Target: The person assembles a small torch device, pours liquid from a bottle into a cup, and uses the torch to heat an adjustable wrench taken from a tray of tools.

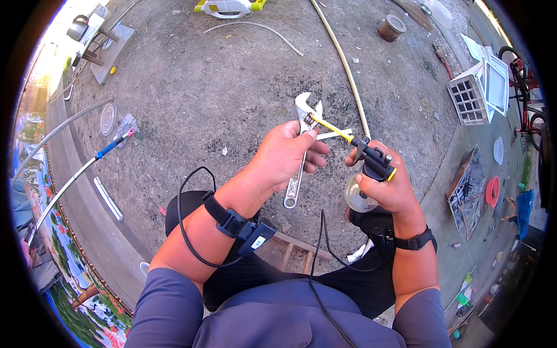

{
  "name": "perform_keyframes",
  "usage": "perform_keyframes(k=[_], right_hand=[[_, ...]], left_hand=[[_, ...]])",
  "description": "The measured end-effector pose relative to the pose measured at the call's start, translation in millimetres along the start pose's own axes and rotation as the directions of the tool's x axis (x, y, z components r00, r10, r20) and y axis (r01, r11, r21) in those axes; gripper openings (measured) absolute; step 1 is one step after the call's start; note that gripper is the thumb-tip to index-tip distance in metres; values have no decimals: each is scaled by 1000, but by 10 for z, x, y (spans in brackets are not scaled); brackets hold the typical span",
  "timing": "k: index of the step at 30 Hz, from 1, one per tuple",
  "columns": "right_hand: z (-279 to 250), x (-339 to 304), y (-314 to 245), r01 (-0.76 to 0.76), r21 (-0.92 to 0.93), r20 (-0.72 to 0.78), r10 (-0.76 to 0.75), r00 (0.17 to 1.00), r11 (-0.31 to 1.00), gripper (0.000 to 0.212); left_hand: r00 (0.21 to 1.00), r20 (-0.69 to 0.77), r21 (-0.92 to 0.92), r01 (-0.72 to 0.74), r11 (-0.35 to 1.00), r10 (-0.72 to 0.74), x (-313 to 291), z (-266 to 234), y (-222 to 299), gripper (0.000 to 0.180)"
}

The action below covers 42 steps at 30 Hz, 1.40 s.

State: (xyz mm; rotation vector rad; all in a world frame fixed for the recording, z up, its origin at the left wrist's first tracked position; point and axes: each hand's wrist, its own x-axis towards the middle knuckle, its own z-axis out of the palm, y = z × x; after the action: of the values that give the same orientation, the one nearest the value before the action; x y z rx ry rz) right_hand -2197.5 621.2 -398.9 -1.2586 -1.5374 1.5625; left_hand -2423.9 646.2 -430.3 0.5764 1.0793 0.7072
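Note:
My left hand (287,152) is closed around the handle of a silver adjustable wrench (295,184), its jaws pointing away from me. In my right hand (387,184) is a pump oil can (376,164) with a black head and a round clear bottle. My fingers wrap its head and trigger. The oil can's thin yellow spout (335,127) reaches left, its tip at the wrench's adjusting screw, just below the jaws. Whether any oil comes out is too small to tell. A pale flat strip (335,134) shows behind the spout.
A pale hose (343,58) runs over the dirt ground beyond my hands. A white crate (469,95) stands at the right, near a red basin (492,192). A rusty can (392,28) sits far right. At the left lies a hose with a blue joint (107,150). Black cables hang by my arms.

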Motion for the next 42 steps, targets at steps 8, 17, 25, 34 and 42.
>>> perform_keyframes(k=[8, 17, 25, 34, 42], right_hand=[[17, 13, 28, 37, 47, -9, -36, 999, 998, 34], [6, 18, -16, 6, 22, 9, -6, 1000, 1000, 34], [9, 17, -11, 2, 11, 8, -2, 1000, 1000, 34], [27, 23, -5, 32, 11, -12, -31, 999, 999, 34], [6, -3, 11, 1, 36, -12, -1, 1000, 999, 35]], left_hand=[[1000, 10, -17, 6, 1000, -6, 1, -6, 0, 22], [1000, 2, -12, 9, 1000, -9, -4, -4, 6, 22], [1000, 1, -17, 12, 1000, -12, -1, -14, 1, 21], [1000, 10, -28, 4, 1000, -4, -2, -9, 6, 21], [1000, 5, -15, 6, 1000, -6, 2, -6, 9, 22]])
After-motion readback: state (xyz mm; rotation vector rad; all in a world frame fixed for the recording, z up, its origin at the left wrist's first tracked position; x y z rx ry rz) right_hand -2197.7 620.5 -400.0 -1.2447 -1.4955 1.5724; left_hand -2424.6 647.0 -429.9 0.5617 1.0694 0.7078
